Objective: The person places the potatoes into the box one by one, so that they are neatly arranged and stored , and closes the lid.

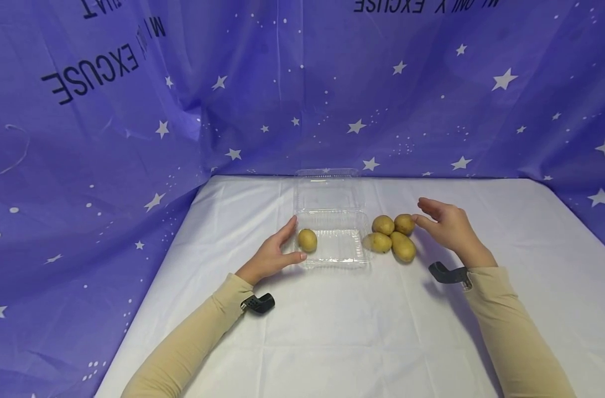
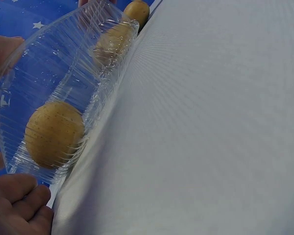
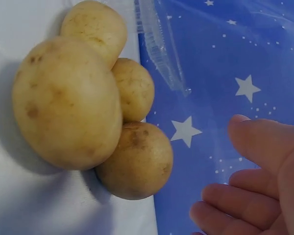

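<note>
A hinged clear plastic container [image 1: 332,243] lies on the table with its lid [image 1: 328,190] folded back. One potato [image 1: 307,240] sits inside, at the left end. My left hand [image 1: 272,257] holds that end, thumb at the front rim and index finger along the side; in the left wrist view its other fingers [image 2: 27,198] curl beside the corner. Several loose potatoes [image 3: 66,105] cluster just right of the container, the nearest-left one partly seen through the plastic wall. Beside the rear right potato [image 1: 404,224] is my right hand [image 1: 447,225], thumb and fingers spread apart and holding nothing.
A white cloth [image 1: 322,337] covers the table. Behind and to the left hangs a purple-blue curtain [image 1: 262,83] with white stars and printed lettering. Dark wrist-worn cameras [image 1: 449,273] stick out below both hands, close over the cloth.
</note>
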Motion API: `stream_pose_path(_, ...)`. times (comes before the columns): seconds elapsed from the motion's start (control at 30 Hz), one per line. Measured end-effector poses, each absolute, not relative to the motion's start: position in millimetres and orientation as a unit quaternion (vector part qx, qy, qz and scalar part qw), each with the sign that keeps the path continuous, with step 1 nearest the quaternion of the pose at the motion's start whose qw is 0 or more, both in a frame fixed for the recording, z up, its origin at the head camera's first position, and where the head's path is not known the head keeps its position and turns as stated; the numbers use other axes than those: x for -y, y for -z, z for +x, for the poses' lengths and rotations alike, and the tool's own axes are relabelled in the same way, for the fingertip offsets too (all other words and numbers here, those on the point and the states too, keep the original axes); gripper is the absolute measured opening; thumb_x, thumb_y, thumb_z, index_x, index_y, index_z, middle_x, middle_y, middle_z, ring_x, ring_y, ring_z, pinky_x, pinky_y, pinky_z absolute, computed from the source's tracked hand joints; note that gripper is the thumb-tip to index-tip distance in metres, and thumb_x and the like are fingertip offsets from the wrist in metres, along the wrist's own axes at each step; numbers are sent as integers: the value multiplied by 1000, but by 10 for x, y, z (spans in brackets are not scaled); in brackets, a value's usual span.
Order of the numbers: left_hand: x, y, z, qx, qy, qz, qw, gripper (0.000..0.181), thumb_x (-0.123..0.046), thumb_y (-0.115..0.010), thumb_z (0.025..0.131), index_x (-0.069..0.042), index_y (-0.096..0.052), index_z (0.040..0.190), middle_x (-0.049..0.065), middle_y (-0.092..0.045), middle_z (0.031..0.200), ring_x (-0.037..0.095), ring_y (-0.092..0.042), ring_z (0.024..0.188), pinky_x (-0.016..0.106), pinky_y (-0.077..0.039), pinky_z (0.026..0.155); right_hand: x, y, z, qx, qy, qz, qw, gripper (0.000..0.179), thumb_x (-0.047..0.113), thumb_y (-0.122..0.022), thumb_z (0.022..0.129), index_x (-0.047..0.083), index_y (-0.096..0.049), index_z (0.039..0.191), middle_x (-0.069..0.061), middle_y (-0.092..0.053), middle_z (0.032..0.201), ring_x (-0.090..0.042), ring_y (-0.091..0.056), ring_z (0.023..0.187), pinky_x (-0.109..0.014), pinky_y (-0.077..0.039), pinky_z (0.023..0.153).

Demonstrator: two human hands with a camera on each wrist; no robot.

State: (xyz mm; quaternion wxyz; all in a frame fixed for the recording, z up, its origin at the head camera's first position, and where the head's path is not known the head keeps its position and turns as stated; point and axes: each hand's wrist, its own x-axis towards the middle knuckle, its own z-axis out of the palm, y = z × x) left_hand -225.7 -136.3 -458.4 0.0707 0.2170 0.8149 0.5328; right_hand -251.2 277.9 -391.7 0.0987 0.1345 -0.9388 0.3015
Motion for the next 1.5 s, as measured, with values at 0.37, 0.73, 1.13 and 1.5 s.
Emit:
stream_pose_path(0.37, 1371, 4595, -2257, -817, -531, 214, 70, 99, -22, -75, 87, -6, -15, 164, 15, -17, 170, 31, -19, 158, 46, -14, 131, -2829, 4071, -2620, 945, -297, 122, 55, 58, 23, -64, 99, -13, -50, 141, -32, -58, 138, -53, -57, 126, -62, -47, 108)
stream_pose_path(0.73, 1371, 4581, -2253, -817, -530, 215, 71, 99, -23, -75, 87, -7, -15, 164, 15, -17, 170, 32, -19, 158, 46, -15, 131, -2815, 4235, -2695, 950, -289, 115, -9, 68, 34, -66, 98, -14, -48, 143, -35, -53, 143, -54, -50, 133, -64, -41, 113)
stream_pose_path(1.13, 1369, 4556, -2256, -820, -525, 217, 73, 99, -26, -75, 88, -9, -15, 164, 14, -16, 171, 32, -19, 158, 47, -15, 131, -2787, 4281, -2718, 956, -273, 109, -19, 73, 39, -64, 99, -17, -46, 143, -39, -54, 139, -57, -49, 132, -66, -41, 112)
stream_pose_path(1.5, 1377, 4557, -2246, -816, -530, 220, 71, 97, -22, -75, 88, -5, -16, 164, 16, -17, 170, 34, -19, 158, 49, -17, 131, -2764, 4305, -2710, 955, -272, 120, -11, 67, 36, -63, 100, -15, -49, 141, -38, -59, 133, -55, -56, 125, -66, -46, 106)
